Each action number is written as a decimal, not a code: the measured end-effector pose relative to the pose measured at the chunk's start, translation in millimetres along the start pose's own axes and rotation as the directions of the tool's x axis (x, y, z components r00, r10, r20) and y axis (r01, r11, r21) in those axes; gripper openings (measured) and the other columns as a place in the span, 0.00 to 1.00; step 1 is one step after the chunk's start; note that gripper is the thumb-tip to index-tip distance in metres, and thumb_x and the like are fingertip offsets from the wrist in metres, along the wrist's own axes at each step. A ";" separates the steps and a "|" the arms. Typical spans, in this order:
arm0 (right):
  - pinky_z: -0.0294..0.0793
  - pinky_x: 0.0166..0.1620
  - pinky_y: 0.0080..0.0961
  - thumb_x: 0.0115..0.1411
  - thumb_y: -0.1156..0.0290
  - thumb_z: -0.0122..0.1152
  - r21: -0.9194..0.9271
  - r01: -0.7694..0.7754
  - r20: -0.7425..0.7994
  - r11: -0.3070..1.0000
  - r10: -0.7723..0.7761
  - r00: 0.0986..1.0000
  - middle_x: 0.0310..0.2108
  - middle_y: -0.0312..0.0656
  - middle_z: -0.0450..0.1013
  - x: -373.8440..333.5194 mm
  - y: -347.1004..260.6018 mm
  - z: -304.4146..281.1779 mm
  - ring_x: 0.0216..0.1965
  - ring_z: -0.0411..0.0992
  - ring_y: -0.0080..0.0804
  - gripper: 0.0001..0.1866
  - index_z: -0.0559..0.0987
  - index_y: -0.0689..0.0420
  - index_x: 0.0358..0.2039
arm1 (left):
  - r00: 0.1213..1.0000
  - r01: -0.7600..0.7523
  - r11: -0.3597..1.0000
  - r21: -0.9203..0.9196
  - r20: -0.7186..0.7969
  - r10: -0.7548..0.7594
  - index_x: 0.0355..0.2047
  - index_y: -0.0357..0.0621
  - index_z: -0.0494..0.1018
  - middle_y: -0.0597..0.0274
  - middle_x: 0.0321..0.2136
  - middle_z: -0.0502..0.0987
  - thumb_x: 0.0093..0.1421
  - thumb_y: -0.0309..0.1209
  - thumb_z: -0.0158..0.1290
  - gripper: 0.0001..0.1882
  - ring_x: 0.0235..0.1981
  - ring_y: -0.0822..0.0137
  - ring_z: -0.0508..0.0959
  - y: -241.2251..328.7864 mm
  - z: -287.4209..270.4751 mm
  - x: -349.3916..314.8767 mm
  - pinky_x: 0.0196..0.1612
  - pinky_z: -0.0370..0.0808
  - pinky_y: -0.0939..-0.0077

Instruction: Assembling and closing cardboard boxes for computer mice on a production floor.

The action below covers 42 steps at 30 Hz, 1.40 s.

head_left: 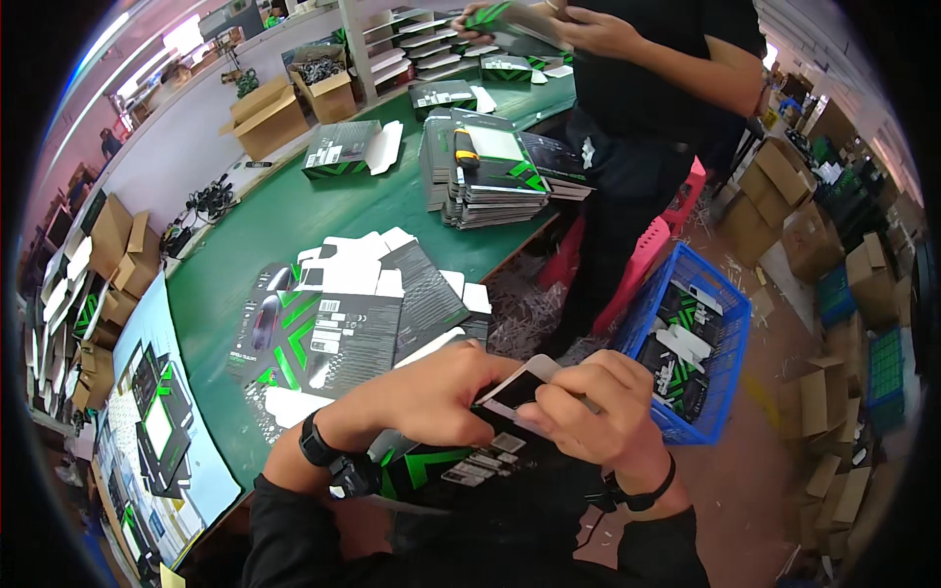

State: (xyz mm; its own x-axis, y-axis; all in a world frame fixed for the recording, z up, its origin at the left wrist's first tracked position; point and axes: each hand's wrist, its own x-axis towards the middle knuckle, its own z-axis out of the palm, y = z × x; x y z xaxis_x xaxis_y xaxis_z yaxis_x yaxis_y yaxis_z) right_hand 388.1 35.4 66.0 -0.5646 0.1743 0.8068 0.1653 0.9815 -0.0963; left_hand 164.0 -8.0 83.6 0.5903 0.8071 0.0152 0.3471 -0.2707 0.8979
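While both hands (520,397) pinch carton (461,461), table edge (510,250) near

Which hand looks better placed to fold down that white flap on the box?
The right hand, probably: its fingertips already pinch the white flap. The left hand grips the black and green box from above, steadying it.

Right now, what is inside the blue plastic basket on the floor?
The blue plastic basket holds black-and-green printed cartons with white flaps, piled loosely. Whatever lies beneath the top layer is covered and cannot be seen.
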 end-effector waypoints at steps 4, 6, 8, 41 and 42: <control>0.65 0.22 0.23 0.45 0.68 0.77 -0.164 0.098 -0.016 0.982 -0.102 0.995 0.26 0.33 0.69 1.8 -1.2 -6.3 0.21 0.67 0.29 0.13 0.78 0.52 0.28 | 1.000 -0.001 0.994 -0.105 0.026 0.004 0.39 0.34 0.75 0.50 0.27 0.80 0.38 0.27 0.59 0.23 0.29 0.53 0.80 3.6 5.0 9.7 0.35 0.75 0.64; 0.65 0.22 0.23 0.44 0.67 0.77 -0.181 0.103 -0.007 0.978 -0.106 0.994 0.26 0.33 0.69 -1.9 -0.2 -7.9 0.21 0.67 0.28 0.14 0.78 0.52 0.28 | 0.998 0.035 0.995 -0.096 0.056 -0.029 0.39 0.34 0.75 0.50 0.27 0.80 0.37 0.27 0.59 0.23 0.30 0.54 0.81 4.4 6.0 15.0 0.35 0.75 0.64; 0.64 0.22 0.23 0.44 0.67 0.77 -0.204 0.105 0.000 0.973 -0.107 0.994 0.26 0.32 0.69 -4.1 -0.2 -11.1 0.20 0.67 0.28 0.14 0.78 0.52 0.27 | 0.989 0.099 0.991 -0.086 0.114 -0.089 0.39 0.34 0.76 0.51 0.28 0.80 0.36 0.26 0.60 0.24 0.31 0.55 0.81 5.7 6.8 19.7 0.36 0.75 0.65; 0.61 0.21 0.25 0.45 0.63 0.75 -0.158 0.067 0.226 0.985 -0.030 0.974 0.20 0.32 0.63 -11.9 -15.0 -29.9 0.20 0.65 0.29 0.15 0.74 0.52 0.21 | 0.984 0.092 0.983 -0.158 0.168 -0.065 0.34 0.34 0.75 0.55 0.26 0.80 0.33 0.25 0.61 0.22 0.30 0.62 0.80 -0.8 29.2 22.1 0.36 0.75 0.67; 0.62 0.21 0.26 0.45 0.61 0.75 -0.158 0.067 0.241 0.985 -0.027 0.970 0.21 0.32 0.65 -15.5 -17.5 -29.0 0.20 0.66 0.31 0.15 0.75 0.52 0.21 | 0.987 0.093 0.980 -0.173 0.147 -0.068 0.34 0.34 0.75 0.54 0.27 0.80 0.33 0.24 0.60 0.22 0.30 0.63 0.79 -0.7 28.2 23.1 0.36 0.75 0.68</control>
State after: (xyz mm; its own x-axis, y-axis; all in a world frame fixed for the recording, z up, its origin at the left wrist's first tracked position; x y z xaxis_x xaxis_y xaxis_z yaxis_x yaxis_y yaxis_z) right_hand 417.5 13.2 72.1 -0.7470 0.1614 0.6449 0.2531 0.9661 0.0514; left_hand 198.0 -4.0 70.9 0.6659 0.7379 -0.1101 0.2689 -0.0996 0.9580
